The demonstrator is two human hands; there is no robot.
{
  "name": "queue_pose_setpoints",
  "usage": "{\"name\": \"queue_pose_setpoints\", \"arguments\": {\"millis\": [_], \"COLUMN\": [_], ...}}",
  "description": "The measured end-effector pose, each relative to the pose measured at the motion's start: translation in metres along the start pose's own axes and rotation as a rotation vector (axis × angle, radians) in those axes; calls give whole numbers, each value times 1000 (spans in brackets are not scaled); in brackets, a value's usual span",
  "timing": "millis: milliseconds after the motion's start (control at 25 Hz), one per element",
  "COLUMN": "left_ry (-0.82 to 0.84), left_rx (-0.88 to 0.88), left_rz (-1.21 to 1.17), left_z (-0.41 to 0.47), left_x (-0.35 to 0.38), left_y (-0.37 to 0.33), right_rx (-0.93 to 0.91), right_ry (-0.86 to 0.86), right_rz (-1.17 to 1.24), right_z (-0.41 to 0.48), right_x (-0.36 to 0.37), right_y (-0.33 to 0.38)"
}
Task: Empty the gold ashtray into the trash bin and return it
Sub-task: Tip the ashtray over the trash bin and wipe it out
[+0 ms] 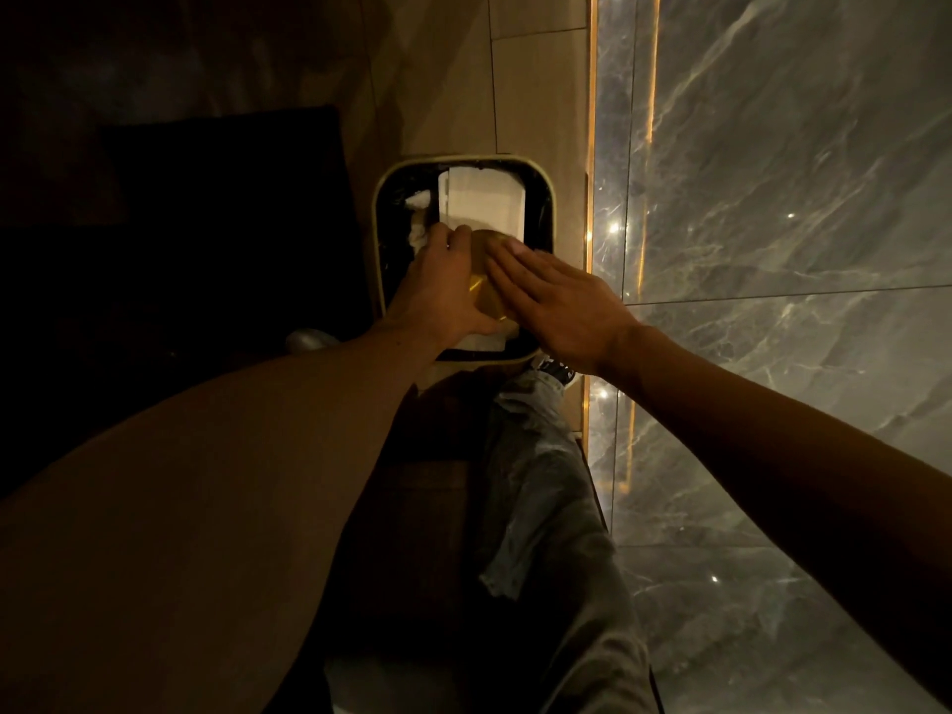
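The trash bin (547, 198) stands on the floor ahead of me, a rounded square with a pale gold rim and a dark liner. White paper and a white box lie inside it. My left hand (438, 288) grips the gold ashtray (484, 291) directly over the bin's opening, and most of the ashtray is hidden between my hands. My right hand (559, 301) lies flat with fingers straight, pressed on the ashtray's upturned side. Whether anything is falling out cannot be made out.
A grey marble wall (798, 249) with a lit gold strip (592, 121) runs along the right. A dark piece of furniture (206, 224) stands left of the bin. My leg in grey trousers (541, 481) and a shoe are just below the bin. Beige floor tiles lie beyond.
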State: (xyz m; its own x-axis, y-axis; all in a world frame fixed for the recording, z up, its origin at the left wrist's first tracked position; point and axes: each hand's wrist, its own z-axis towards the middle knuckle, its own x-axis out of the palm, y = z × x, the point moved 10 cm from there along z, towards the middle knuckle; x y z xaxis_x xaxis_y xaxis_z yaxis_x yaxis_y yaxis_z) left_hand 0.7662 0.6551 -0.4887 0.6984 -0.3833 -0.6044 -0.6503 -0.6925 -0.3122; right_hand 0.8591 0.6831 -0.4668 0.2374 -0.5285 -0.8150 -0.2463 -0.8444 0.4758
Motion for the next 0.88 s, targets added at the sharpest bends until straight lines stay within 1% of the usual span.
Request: {"name": "queue_pose_setpoints", "arguments": {"millis": [40,160,280,400,520,640,760,880], "left_ry": [6,-2,23,3,32,18,31,21], "left_rx": [1,26,-6,-27,-60,-41,-58,-26], "left_rz": [8,-18,13,-39,0,-35,-14,-61], "left_z": [0,-1,-1,-1,-4,-4,-4,-3], "left_x": [1,-2,0,-3,-1,-3,-3,-4], "left_y": [0,-6,-4,-2,3,-1,-1,-7], "right_rx": [-8,7,-17,37,-14,25,-9,77], "right_ry": [1,-106,-48,-109,-75,-154,-112,-168], "right_rz": [1,-7,9,38,49,41,27,79], "right_z": [-1,-2,-1,1,3,3,2,1], "right_x": [-1,-8,-1,-9,-8,-18,-11,-20], "right_y": [2,0,4,-1,8,3,7,-3]}}
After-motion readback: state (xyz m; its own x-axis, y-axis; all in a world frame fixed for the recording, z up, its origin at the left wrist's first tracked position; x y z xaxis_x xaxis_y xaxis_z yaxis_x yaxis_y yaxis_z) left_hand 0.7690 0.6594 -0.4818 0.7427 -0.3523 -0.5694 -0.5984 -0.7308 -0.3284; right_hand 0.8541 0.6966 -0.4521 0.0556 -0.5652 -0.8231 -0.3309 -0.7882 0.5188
